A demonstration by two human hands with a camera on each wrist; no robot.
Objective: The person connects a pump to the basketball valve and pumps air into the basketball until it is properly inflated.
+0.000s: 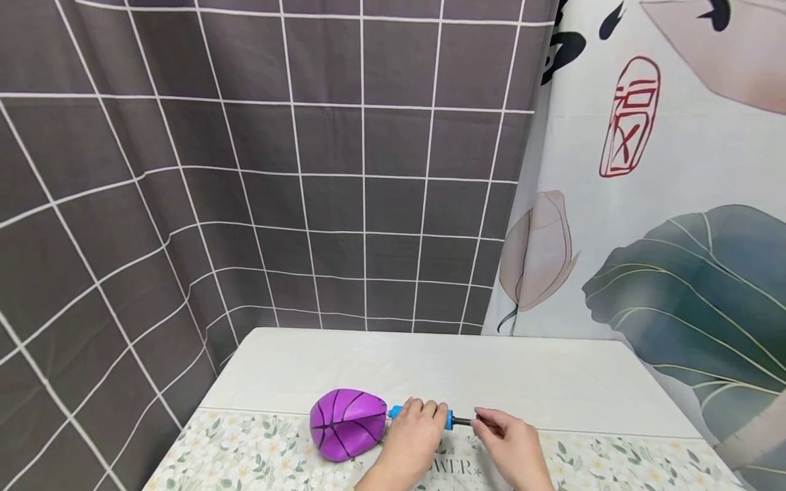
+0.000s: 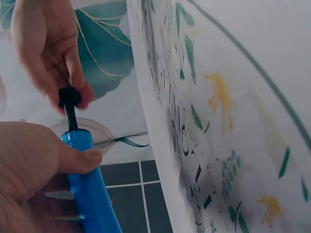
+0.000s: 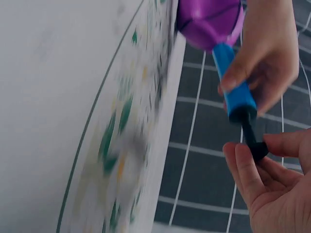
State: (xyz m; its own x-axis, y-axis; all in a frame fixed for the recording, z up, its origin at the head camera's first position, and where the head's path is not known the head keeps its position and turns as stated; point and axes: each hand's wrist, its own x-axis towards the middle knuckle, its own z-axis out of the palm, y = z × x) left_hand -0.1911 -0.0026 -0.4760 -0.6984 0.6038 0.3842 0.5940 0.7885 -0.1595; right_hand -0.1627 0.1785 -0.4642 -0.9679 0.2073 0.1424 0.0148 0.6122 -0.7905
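Note:
A purple ball with black lines (image 1: 347,424), partly caved in, sits on the table at the left of the hands. The nozzle end of a blue hand pump (image 2: 92,194) meets the ball's right side. Round the pump's blue barrel curl the fingers of my left hand (image 1: 416,436). My right hand (image 1: 512,443) pinches the black handle (image 3: 258,151) at the end of the pump's dark rod, between thumb and fingers. Part of the rod shows between barrel and handle. In the right wrist view the ball (image 3: 211,22) appears beyond the pump.
The table (image 1: 442,365) has a white far part and a floral cloth (image 1: 245,450) with printed lettering nearer me. A dark gridded curtain (image 1: 393,204) hangs behind and to the left. At the right hangs a white curtain with leaf prints (image 1: 583,239).

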